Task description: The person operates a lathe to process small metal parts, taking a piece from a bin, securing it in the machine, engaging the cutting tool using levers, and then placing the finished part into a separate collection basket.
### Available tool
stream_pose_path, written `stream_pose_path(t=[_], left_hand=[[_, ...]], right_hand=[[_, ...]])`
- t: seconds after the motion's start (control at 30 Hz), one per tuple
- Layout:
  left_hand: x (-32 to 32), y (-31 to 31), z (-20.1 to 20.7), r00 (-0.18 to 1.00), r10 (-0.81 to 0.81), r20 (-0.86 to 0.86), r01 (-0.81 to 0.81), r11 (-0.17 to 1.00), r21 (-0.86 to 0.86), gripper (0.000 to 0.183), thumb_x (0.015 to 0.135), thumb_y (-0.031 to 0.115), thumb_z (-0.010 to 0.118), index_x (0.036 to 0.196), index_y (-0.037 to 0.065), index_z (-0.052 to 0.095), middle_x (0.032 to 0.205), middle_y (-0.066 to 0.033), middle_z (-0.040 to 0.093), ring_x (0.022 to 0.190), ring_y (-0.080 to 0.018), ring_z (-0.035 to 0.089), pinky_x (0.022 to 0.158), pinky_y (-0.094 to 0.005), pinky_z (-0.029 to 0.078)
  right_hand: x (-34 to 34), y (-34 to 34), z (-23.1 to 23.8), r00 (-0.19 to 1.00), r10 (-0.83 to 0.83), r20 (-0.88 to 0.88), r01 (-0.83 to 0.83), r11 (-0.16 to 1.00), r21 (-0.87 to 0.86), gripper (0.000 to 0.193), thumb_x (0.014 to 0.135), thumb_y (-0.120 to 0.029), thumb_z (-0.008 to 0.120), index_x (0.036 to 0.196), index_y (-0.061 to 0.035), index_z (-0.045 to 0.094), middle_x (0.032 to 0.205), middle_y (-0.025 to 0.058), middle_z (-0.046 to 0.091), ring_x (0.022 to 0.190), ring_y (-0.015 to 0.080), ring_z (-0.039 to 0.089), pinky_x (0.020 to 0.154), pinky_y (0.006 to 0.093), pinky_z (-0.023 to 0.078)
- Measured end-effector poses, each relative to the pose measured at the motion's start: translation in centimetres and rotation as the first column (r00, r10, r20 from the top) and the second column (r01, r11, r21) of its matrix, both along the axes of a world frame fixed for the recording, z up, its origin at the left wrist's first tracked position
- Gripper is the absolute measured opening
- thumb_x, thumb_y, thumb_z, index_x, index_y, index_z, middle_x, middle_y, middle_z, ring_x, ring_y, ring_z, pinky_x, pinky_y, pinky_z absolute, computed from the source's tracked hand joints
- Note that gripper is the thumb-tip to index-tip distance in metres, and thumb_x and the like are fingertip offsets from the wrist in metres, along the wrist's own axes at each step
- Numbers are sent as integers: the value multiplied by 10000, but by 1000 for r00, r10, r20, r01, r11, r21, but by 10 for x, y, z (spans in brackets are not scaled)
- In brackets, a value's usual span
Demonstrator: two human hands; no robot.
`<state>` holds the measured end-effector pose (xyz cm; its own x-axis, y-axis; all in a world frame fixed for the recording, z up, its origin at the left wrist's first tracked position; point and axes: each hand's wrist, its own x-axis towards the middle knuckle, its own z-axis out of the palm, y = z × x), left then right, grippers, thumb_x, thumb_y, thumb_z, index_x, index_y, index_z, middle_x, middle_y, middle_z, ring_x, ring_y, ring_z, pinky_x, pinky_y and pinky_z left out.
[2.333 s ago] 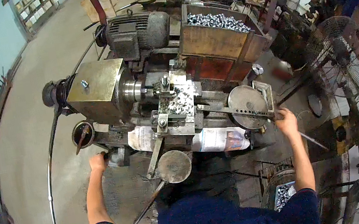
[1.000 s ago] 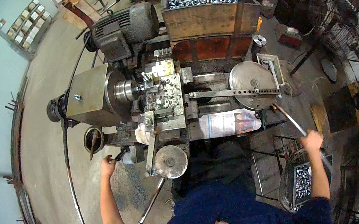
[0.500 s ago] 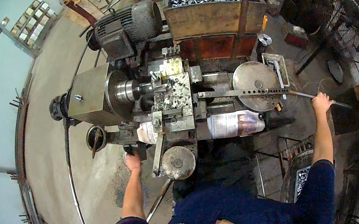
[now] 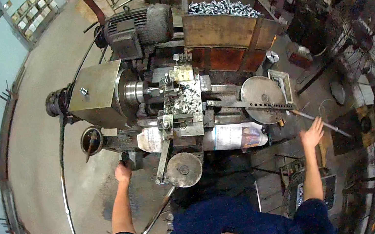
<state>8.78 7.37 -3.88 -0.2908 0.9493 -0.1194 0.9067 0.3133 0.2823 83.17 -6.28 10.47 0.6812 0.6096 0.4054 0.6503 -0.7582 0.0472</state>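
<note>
My left hand (image 4: 122,171) is closed at the front left of a small lathe, against a dark part (image 4: 128,157) below the headstock; what its fingers hold is hidden. Stretched out to the right, my right hand (image 4: 313,133) has its fingers spread beside a long metal lever rod (image 4: 323,125), not wrapped round it. That rod runs from a flat bar with a row of holes (image 4: 264,104), which crosses a round metal disc (image 4: 253,90). Shiny metal chips cover the lathe's carriage (image 4: 184,98), near the chuck (image 4: 135,94).
A wooden crate (image 4: 222,29) of shiny metal pieces stands behind the lathe, next to a motor (image 4: 138,28). A second disc (image 4: 184,170) with a rod handle juts toward me. A pot with a brush (image 4: 91,140) is at left, a caged fan (image 4: 357,34) at right.
My right hand has loosened from the lever rod, its fingers now spread, and come nearer to me. My left hand stays by the same dark part. The whole view has shifted slightly.
</note>
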Motion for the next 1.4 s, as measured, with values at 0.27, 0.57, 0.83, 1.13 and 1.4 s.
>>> stream_pose_path(t=[0.27, 0.57, 0.83, 1.13, 1.4], left_hand=[[-70, 6, 20, 975, -210, 78, 218, 968, -125, 430, 738, 394, 649, 1021, 75, 592, 800, -158, 640, 766, -337, 613, 689, -406, 487], [-150, 9, 227, 993, -55, 104, 5, 904, 427, 320, 792, 256, 592, 1023, 35, 612, 692, -150, 602, 558, -207, 590, 569, -332, 465], [-152, -79, 201, 900, 348, -263, -228, 889, 397, 415, 796, 415, 564, 930, 25, 597, 739, -200, 615, 722, -364, 606, 635, -429, 468], [-88, -84, 219, 970, 240, 47, -245, 948, 203, 374, 699, 309, 678, 816, -32, 579, 650, -183, 603, 630, -345, 608, 584, -408, 489], [-101, -43, 215, 679, 113, 725, -224, 973, 58, 157, 788, 99, 578, 830, -50, 551, 562, -63, 537, 465, -174, 568, 446, -292, 495]], right_hand=[[-100, 65, 104, 747, 587, -313, -507, 807, 303, 516, 536, -107, 612, 1043, -13, 601, 1225, 182, 499, 1157, 339, 448, 972, 397, 360], [-347, 213, 179, -185, 983, 23, -946, -184, 266, 433, 495, -158, 627, 907, -27, 612, 981, 120, 585, 1031, 301, 499, 885, 396, 401], [-425, 259, 148, 4, 994, -105, -975, -19, -220, 270, 545, -241, 621, 736, -58, 678, 884, 124, 597, 942, 280, 504, 858, 406, 373], [-425, 260, 155, 71, 953, -295, -970, -3, -243, 318, 590, -228, 623, 840, -38, 674, 974, 146, 586, 996, 292, 487, 912, 384, 363], [-405, 250, 167, -23, 1000, -17, -991, -25, -130, 261, 512, -239, 614, 634, -13, 658, 793, 191, 540, 901, 341, 470, 902, 407, 342]])
